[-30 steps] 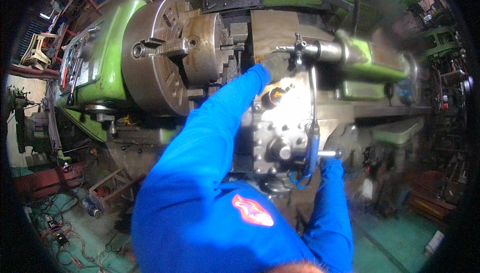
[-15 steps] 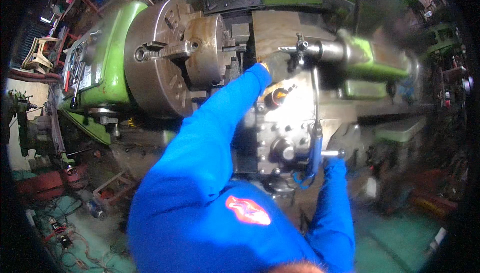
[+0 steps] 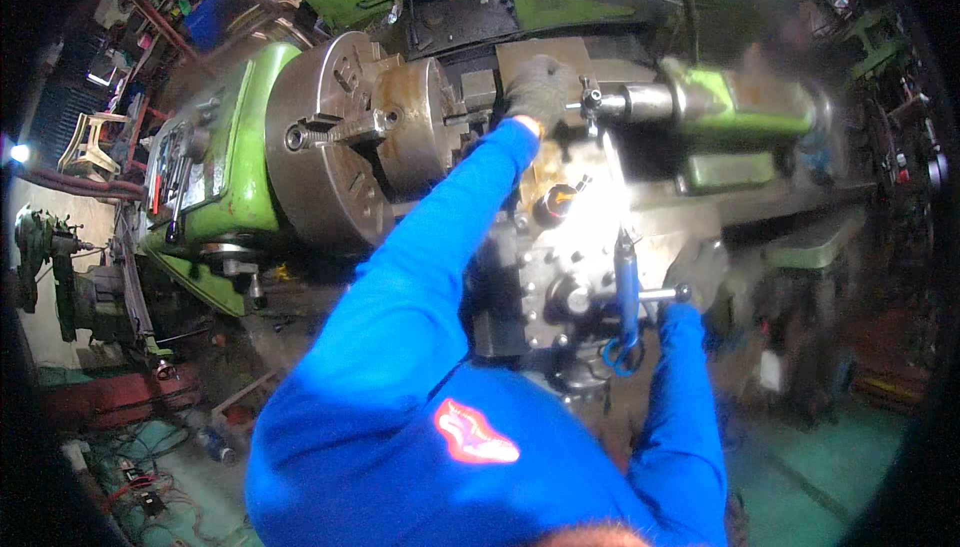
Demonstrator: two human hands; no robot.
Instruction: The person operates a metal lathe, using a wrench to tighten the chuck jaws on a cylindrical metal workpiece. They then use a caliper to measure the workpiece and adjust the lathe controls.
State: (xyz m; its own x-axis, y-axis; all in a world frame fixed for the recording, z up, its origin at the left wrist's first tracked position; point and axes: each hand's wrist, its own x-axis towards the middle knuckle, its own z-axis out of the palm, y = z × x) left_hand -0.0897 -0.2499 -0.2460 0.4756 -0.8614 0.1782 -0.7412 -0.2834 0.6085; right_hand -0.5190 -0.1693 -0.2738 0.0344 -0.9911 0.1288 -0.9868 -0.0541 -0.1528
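My left hand (image 3: 540, 89), in a dark grey work glove, is at a metal block on the lathe, between the workpiece and the tailstock. Its back faces up and its fingers are blurred. The tailstock spindle (image 3: 645, 102) points toward it, with a small clamp (image 3: 591, 100) at its tip. To the left, a large jawed chuck (image 3: 325, 162) grips a thick round workpiece (image 3: 410, 127). My right hand (image 3: 700, 272), also gloved, is beside a ball-ended lever (image 3: 665, 295); blur hides whether it touches. A blue-handled rod (image 3: 627, 292) ending in a loop lies left of it.
The green headstock (image 3: 245, 147) stands left of the chuck, and the green tailstock (image 3: 750, 112) at the right. A round dark object with an orange mark (image 3: 553, 207) rests on the carriage. Cables (image 3: 150, 497) lie on the green floor at lower left.
My left hand has moved farther out over the block beside the tailstock tip. My right hand remains near the lever. The whole view has shifted slightly.
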